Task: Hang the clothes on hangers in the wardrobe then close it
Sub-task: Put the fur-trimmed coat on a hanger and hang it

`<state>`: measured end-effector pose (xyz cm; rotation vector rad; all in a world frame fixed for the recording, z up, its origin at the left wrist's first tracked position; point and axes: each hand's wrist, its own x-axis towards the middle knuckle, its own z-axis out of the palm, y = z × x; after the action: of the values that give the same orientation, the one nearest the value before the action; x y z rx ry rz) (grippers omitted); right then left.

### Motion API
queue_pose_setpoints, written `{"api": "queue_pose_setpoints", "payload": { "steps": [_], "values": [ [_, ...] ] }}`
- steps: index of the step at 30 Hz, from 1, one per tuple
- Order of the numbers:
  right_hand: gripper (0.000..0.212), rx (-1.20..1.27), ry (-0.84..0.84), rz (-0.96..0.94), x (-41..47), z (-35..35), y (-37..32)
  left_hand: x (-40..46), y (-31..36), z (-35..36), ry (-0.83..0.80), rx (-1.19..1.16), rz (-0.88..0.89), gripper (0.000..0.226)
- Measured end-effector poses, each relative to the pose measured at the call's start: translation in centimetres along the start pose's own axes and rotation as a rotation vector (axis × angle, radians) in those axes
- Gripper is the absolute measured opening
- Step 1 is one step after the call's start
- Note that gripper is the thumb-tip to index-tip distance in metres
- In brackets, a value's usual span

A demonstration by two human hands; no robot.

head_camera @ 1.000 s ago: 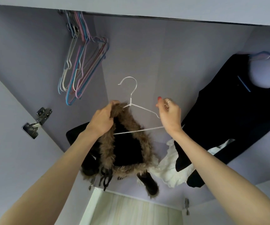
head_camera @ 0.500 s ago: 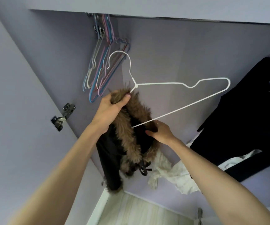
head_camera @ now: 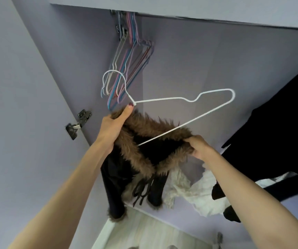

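Observation:
A black jacket with a brown fur collar (head_camera: 151,141) hangs in front of the open wardrobe. A white wire hanger (head_camera: 180,99) has its left shoulder tucked inside the collar, while its right shoulder sticks out bare. My left hand (head_camera: 114,126) grips the fur collar and the hanger's neck. My right hand (head_camera: 198,146) pinches the right side of the fur collar, below the hanger's bottom wire.
Several empty coloured hangers (head_camera: 128,65) hang on the rail at the top left. A black garment (head_camera: 277,126) hangs at the right. A white crumpled cloth (head_camera: 198,193) lies on the wardrobe floor. A door hinge (head_camera: 78,124) sits on the left wall.
My right hand has moved to the right along the fur collar and spread it open. The hanger has dropped a little and the view has shifted left.

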<state>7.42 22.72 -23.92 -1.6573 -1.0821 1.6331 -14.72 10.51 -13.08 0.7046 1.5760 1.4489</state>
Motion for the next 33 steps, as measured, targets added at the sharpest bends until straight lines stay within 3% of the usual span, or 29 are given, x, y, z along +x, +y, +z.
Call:
{"api": "queue_pose_setpoints", "payload": {
  "steps": [4, 8, 14, 18, 22, 26, 33],
  "values": [
    [0.019, 0.143, -0.031, 0.078, -0.4, -4.1, -1.3, 0.5, -1.4, -0.2, 0.016, 0.044, 0.025, 0.023],
    [0.061, 0.184, -0.038, 0.025, -1.1, -6.8, -2.9, 1.7, -3.0, 0.4, 0.022, 0.271, 0.078, 0.036],
    [0.025, 0.134, 0.067, -0.002, -1.1, -8.9, -2.8, 3.6, -3.6, 1.8, 0.067, 0.383, 0.162, 0.07],
    [0.028, -0.036, 0.149, -0.072, -2.1, -9.5, -2.3, 3.5, -2.8, 2.7, 0.198, 0.489, 0.247, 0.044],
    [0.031, -0.233, 0.184, -0.137, -2.9, -9.8, -2.3, 3.1, -2.7, 3.5, 0.257, 0.655, 0.348, 0.05],
    [0.01, -0.243, 0.238, -0.145, -3.2, -9.4, -2.8, 2.3, -2.5, 4.1, 0.291, 0.791, 0.508, 0.045],
    [0.01, -0.026, 0.077, -0.003, -4.1, -8.6, -2.4, 2.7, -2.1, 3.6, 0.342, 0.86, 0.57, 0.042]
  ]
}}
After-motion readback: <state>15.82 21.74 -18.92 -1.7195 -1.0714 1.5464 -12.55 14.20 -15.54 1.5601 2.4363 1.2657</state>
